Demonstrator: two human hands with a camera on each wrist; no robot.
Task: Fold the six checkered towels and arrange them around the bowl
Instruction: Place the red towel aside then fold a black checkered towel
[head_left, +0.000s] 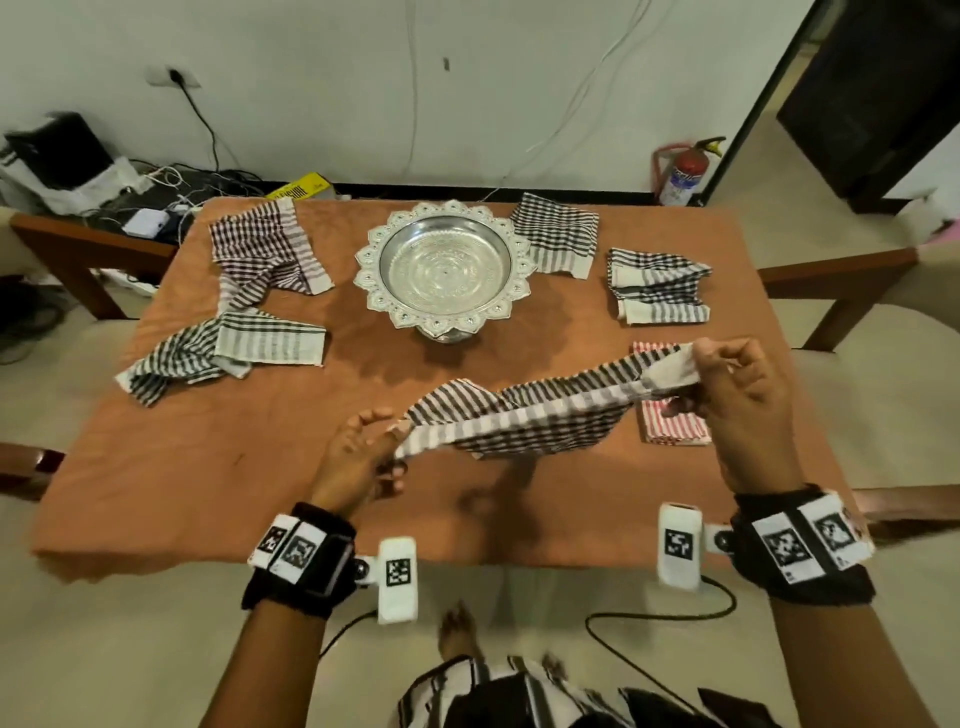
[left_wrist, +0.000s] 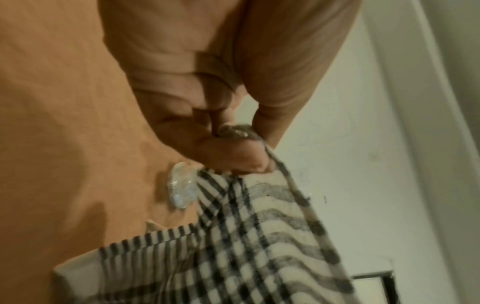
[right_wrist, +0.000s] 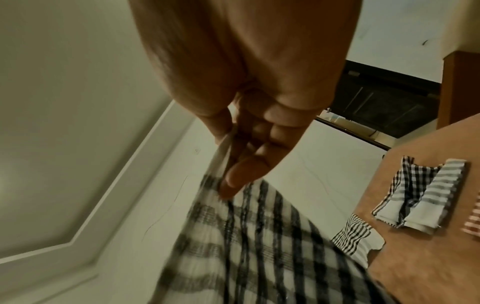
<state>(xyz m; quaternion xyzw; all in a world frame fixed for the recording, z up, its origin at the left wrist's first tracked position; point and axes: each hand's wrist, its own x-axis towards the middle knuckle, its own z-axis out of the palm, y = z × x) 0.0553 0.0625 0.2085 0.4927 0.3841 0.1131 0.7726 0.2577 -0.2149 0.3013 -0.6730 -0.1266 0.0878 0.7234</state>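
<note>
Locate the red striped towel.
In the head view, the red striped towel lies folded on the table's near right, below the right hand, partly hidden by the held towel.

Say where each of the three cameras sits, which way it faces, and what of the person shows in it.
Head: worn high, looks down on the table, bowl, both forearms.
Left wrist: looks along the left hand, which pinches the held towel.
Right wrist: looks along the right hand, which pinches that towel's other end; a folded towel lies beyond.
All three views share the held towel.
</note>
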